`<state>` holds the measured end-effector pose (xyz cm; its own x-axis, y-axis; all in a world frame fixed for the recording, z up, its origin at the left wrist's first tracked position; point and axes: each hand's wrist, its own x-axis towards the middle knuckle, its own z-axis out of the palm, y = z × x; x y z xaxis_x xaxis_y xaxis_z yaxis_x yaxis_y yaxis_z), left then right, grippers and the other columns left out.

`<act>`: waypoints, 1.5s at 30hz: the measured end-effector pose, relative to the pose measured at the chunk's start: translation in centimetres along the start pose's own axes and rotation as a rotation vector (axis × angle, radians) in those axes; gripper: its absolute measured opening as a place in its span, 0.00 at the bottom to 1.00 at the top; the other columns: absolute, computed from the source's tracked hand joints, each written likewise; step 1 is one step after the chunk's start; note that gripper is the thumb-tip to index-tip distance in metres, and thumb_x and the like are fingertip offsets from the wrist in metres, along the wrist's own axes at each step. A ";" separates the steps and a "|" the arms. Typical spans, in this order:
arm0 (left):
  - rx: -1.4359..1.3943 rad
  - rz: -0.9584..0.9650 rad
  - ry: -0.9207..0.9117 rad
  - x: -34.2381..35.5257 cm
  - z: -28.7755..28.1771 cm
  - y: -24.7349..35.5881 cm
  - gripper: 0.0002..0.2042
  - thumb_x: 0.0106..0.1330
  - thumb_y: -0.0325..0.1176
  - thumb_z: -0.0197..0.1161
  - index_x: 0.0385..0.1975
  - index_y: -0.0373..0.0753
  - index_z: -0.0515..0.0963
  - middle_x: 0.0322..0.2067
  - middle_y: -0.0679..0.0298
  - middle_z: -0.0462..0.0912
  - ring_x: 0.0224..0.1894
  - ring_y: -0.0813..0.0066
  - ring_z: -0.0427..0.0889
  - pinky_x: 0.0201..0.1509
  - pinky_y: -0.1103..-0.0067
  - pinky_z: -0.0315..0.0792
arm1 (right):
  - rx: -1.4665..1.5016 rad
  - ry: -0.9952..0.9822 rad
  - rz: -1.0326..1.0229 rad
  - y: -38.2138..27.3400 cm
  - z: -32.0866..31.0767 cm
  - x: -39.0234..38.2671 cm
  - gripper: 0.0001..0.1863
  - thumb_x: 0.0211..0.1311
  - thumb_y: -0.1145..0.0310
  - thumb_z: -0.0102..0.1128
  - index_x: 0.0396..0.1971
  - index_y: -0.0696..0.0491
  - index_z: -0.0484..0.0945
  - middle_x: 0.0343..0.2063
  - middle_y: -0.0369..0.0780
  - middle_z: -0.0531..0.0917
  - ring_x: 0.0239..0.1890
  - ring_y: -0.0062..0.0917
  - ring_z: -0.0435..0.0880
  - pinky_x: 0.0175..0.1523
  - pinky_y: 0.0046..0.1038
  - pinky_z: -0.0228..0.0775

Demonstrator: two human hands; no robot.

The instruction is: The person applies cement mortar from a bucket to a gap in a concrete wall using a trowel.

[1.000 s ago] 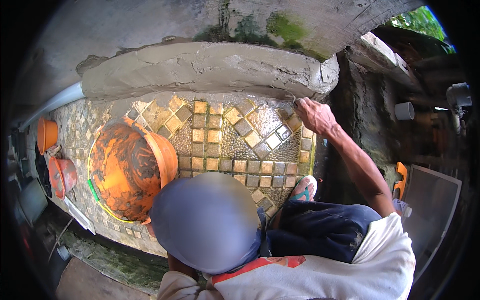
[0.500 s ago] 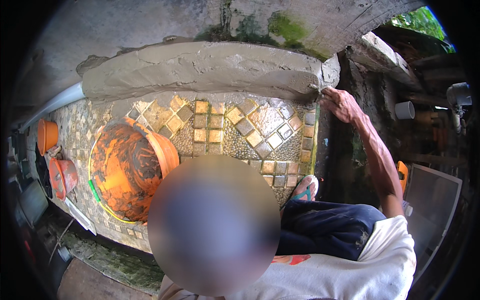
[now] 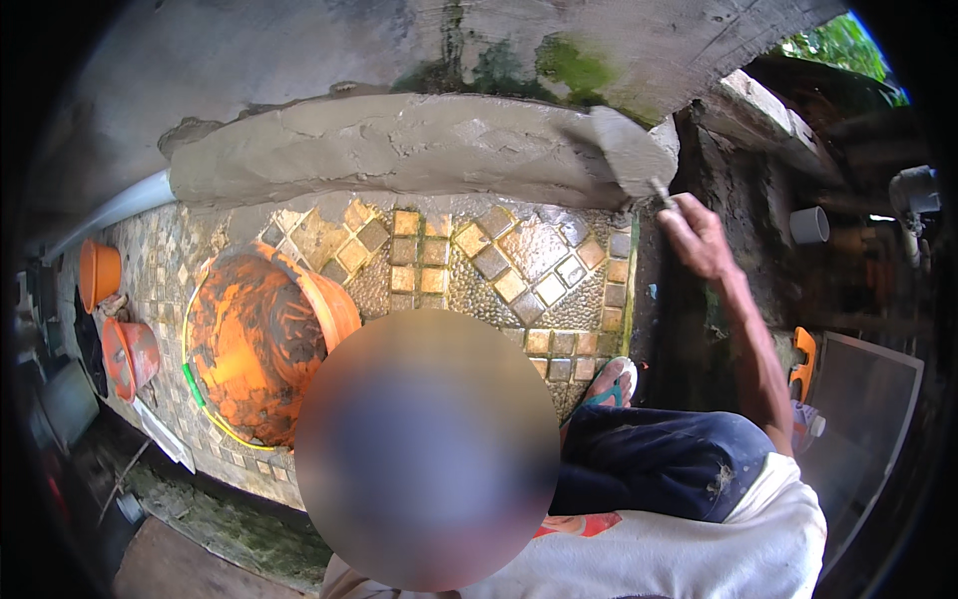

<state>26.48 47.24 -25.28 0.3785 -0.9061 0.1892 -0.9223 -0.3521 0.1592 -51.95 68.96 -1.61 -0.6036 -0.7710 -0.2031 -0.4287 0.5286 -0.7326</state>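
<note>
My right hand (image 3: pixel 701 238) is closed round the handle of a trowel (image 3: pixel 631 150), with the arm stretched out to the far right. The trowel's pale, wet blade lies against the right end of a low ledge of wet grey mortar (image 3: pixel 389 145), slanting up and left from the hand. This ledge runs along the foot of the concrete wall (image 3: pixel 299 50); its face is mostly smoothed, with some rough patches. My left hand is not in view, and a blurred disc hides the lower middle.
An orange bucket (image 3: pixel 339 304) smeared with mortar lies tipped on the patterned tile floor (image 3: pixel 419 260). Smaller orange (image 3: pixel 100 275) and reddish (image 3: pixel 135 357) pails stand at the left. A grey pipe (image 3: pixel 120 210) meets the ledge's left end. My sandalled foot (image 3: pixel 611 384) is near the floor's right edge.
The trowel has swung up at the ledge's right end, so its blade now shows broad side on. My right hand has shifted slightly right and nearer to me.
</note>
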 end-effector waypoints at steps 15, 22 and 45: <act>-0.005 0.032 0.005 0.3 0.1 0.9 0.33 0.74 0.62 0.53 0.56 0.34 0.80 0.40 0.43 0.87 0.42 0.38 0.86 0.42 0.51 0.76 | -0.074 0.120 0.109 -1.0 9.6 -1.5 0.18 0.78 0.54 0.58 0.39 0.55 0.74 0.24 0.41 0.79 0.26 0.30 0.79 0.34 0.38 0.72; -0.006 0.037 0.000 0.5 0.4 1.0 0.32 0.74 0.62 0.53 0.55 0.35 0.80 0.39 0.43 0.87 0.42 0.38 0.86 0.42 0.51 0.76 | 0.080 0.152 0.328 0.7 7.9 -2.7 0.19 0.76 0.52 0.58 0.39 0.56 0.75 0.23 0.39 0.77 0.27 0.27 0.77 0.35 0.37 0.70; -0.036 0.047 0.016 0.2 0.1 0.5 0.31 0.75 0.63 0.52 0.54 0.37 0.81 0.38 0.44 0.86 0.41 0.38 0.86 0.40 0.51 0.76 | 1.062 0.008 0.439 -12.9 17.5 0.8 0.18 0.84 0.56 0.50 0.49 0.59 0.67 0.22 0.38 0.72 0.12 0.23 0.71 0.14 0.29 0.70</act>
<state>26.05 46.87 -25.26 0.3359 -0.9176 0.2126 -0.9359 -0.2998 0.1848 -35.21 55.33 -3.71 -0.5664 -0.5901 -0.5753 0.6004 0.1826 -0.7785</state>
